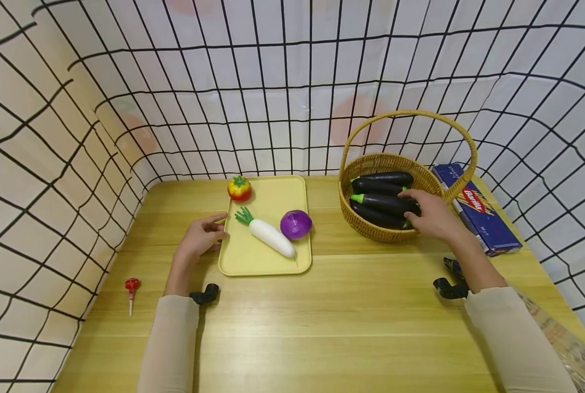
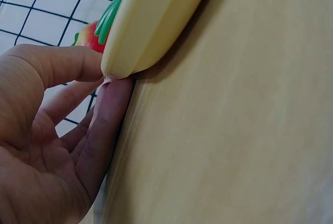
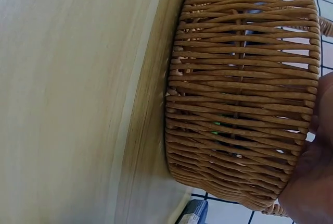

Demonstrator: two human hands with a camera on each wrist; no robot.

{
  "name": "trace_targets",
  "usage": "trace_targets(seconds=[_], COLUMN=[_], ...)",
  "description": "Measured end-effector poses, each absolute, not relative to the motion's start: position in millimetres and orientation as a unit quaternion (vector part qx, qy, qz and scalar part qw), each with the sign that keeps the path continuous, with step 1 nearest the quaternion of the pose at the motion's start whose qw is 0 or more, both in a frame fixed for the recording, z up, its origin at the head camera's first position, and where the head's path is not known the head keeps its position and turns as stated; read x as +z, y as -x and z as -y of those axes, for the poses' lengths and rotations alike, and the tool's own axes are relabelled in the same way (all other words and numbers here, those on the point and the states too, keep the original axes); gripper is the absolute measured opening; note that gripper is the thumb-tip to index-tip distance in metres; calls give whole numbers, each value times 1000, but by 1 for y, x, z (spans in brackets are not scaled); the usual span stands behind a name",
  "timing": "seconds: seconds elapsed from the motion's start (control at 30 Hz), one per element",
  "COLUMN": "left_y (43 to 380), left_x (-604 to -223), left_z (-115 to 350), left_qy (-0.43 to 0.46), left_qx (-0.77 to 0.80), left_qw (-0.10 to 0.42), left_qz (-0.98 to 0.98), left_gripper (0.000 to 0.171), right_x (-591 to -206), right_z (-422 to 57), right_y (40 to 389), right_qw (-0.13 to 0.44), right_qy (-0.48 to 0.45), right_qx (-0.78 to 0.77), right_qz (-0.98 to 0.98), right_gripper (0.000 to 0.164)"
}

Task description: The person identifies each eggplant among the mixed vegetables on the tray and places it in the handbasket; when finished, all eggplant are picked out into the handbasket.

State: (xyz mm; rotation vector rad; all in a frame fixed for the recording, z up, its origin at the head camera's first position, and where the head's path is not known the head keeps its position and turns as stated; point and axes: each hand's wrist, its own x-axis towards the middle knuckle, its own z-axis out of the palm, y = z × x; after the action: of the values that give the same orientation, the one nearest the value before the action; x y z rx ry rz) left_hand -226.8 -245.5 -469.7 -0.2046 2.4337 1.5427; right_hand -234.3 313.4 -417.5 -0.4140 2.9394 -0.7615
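Observation:
My left hand (image 1: 201, 236) is at the left edge of a yellow tray (image 1: 238, 259); in the left wrist view, thumb and finger pinch the tray's rim (image 2: 117, 62). On the tray lie a white radish (image 1: 272, 238) with green leaves, a purple onion (image 1: 294, 225) and a red-yellow tomato (image 1: 240, 190) with a green top. Inside the wicker basket (image 1: 371, 231), my right hand (image 1: 435, 215) grips the right end of an eggplant (image 1: 385, 202). Other dark eggplants (image 1: 378, 186) lie around it. The basket wall (image 3: 244, 94) hides the fingertips in the right wrist view.
The basket's tall handle (image 1: 412, 113) arches above the right hand. A blue Barilla box (image 1: 484, 215) lies right of the basket. At the far left is a red lollipop (image 1: 132, 285). Clear plastic packaging (image 1: 562, 338) lies by the right forearm. Black wire grid (image 1: 282, 82) surrounds the table.

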Motion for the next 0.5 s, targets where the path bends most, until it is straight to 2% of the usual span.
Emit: trace_targets(seconds=[0.4, 0.5], left_y=[232, 231], left_x=[-468, -462], left_z=[244, 243], left_qy=[57, 35], left_qx=[529, 491], left_qw=[132, 115], left_qz=[-837, -863], left_gripper=[63, 61], right_x=[-417, -414], right_z=[-318, -321], right_y=[226, 221], right_qw=[30, 25], right_qy=[106, 104], right_qx=[-297, -311], right_qz=[-948, -944], right_gripper=[54, 55])
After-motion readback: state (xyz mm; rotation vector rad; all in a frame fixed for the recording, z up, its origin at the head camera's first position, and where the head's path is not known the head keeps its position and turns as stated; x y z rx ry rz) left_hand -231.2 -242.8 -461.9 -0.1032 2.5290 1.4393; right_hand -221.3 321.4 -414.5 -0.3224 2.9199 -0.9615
